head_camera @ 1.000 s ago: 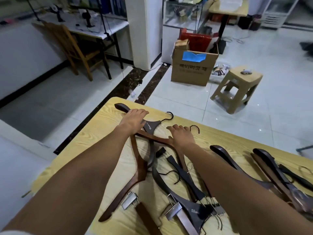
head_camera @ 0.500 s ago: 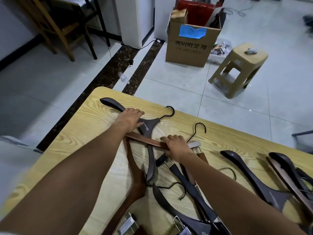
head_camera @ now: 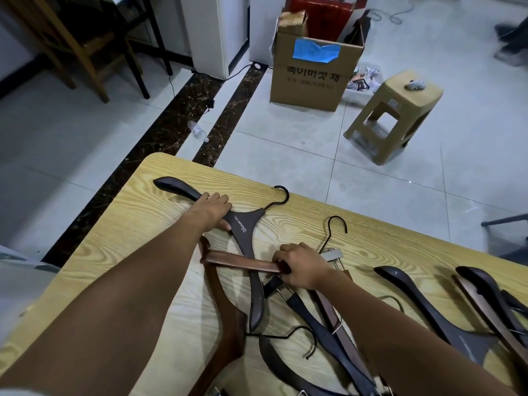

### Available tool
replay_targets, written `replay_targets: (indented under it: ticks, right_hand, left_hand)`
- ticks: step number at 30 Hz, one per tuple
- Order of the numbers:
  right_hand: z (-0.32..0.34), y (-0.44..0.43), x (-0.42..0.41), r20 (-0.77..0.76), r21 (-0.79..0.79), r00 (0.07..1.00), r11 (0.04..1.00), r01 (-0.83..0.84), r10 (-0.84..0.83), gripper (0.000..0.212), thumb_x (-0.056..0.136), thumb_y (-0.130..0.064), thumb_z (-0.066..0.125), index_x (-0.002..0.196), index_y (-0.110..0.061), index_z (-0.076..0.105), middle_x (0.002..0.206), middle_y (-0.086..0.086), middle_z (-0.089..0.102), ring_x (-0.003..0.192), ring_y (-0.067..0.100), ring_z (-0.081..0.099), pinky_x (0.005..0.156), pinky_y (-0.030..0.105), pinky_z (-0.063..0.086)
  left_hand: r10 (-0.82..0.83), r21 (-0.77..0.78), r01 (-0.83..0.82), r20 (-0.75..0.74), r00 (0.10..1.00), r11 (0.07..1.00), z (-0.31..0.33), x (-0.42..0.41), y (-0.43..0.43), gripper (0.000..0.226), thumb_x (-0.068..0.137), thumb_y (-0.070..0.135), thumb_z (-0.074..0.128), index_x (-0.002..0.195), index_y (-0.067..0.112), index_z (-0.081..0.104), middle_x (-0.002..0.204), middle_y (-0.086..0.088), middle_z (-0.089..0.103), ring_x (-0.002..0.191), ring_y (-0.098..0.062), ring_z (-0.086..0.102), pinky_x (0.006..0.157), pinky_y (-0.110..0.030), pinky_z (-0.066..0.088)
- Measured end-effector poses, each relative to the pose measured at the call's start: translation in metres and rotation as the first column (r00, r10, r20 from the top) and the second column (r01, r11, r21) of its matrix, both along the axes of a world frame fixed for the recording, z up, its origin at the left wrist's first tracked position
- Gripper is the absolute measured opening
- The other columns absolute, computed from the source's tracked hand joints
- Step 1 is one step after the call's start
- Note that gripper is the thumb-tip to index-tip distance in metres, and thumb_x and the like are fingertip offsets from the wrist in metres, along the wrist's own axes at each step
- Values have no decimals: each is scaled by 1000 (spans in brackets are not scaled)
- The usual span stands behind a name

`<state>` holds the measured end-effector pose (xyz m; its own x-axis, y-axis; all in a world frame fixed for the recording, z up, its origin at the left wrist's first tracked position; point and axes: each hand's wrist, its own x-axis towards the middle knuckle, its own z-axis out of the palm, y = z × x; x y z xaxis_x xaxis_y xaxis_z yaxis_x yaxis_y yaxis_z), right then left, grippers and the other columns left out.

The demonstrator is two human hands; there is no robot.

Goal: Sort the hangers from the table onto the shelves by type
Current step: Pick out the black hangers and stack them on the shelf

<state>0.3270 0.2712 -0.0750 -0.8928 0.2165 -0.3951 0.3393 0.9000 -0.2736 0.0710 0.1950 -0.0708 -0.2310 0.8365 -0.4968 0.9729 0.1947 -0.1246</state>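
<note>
Two hands: left hand (head_camera: 213,211) and right hand (head_camera: 303,270) stretched out over the table (head_camera: 120,224), each closed round a hanger.
Left fingers: curl over the far arm of the dark hanger (head_camera: 245,228), with the thumb tucked against its near edge, just left of the white-printed neck.
Dark hanger: lies flat on the table in the left grasp, with one arm out past the left knuckles toward the far-left corner and the other back toward the person, between the two wrists; black hook just beyond and right of the left fingertips.
Right fingers: clench round the right end of the brown bar hanger (head_camera: 243,261), knuckles up.
Brown bar hanger: lies on the table in the right grasp, stretching left from the right fingers across the dark hanger's near arm and ending just below the left wrist; metal clip (head_camera: 333,255) just right of the right knuckles, thin black hook beyond them.
Brown shoulder hanger (head_camera: 225,312): lies under the left forearm, close by the bar's left end, well behind the left fingers.
Loose hangers (head_camera: 328,338): piled under and beside the right wrist and forearm, mostly dark, some with metal clips.
Two more dark hangers (head_camera: 428,307): further right of the right fingers, apart from both hands.
Floor beyond the fingertips: cardboard box (head_camera: 311,78) with a blue patch, tan plastic stool (head_camera: 394,110) right of it, clear bottle (head_camera: 197,130) past the table's far-left corner, wooden chair (head_camera: 71,44) far left.
</note>
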Motion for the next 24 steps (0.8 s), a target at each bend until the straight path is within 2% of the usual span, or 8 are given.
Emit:
replay_targets:
  ticks: [4, 9, 15, 19, 24]
  right_hand:
    - [4, -1, 5, -13, -24, 1000, 1000, 1, -1, 31, 79, -29, 59, 109, -20, 60, 100, 2, 58, 91, 24, 55, 88, 35, 39]
    - [10, -1, 6, -9, -39, 1000, 999, 15, -15, 30, 78, -30, 58, 106, -22, 60, 97, 2, 58, 90, 24, 56, 85, 33, 40]
    - [20, -3, 6, 29, -14, 1000, 1000, -10, 10, 28, 80, -31, 57, 107, -24, 59, 96, 1, 58, 89, 24, 56, 81, 30, 35]
    - [27, -10, 6, 93, 29, 995, 999, -25, 22, 30, 88, -29, 52, 117, -23, 56, 105, 4, 57, 96, 28, 56, 86, 36, 42]
    - [34, -24, 6, 184, 72, 983, 997, 9, -22, 34, 94, -27, 49, 127, -19, 51, 118, 9, 53, 108, 33, 52, 88, 42, 43]
  left_hand:
    - [-17, 20, 19, -53, 998, 1000, 5, -10, -3, 55, 90, 52, 50, 129, 14, 42, 129, -6, 42, 120, -24, 42, 103, -40, 29]
    - [-50, 45, 65, -284, 957, 997, 27, -31, -11, 61, 90, 62, 36, 125, 12, 42, 123, -5, 54, 116, -23, 50, 97, -38, 33]
    - [63, 131, -4, -446, 893, 991, 61, -49, -27, 63, 88, 65, 33, 119, 12, 47, 120, -4, 59, 112, -22, 54, 97, -37, 35]
    - [257, 254, -158, -427, 867, 954, 88, -54, -36, 60, 90, 63, 34, 117, 12, 48, 120, -5, 59, 112, -24, 54, 99, -40, 35]
    - [452, 443, -311, -259, 854, 841, 116, -43, -39, 54, 94, 54, 32, 113, 6, 48, 116, -12, 59, 107, -31, 55, 92, -43, 37]
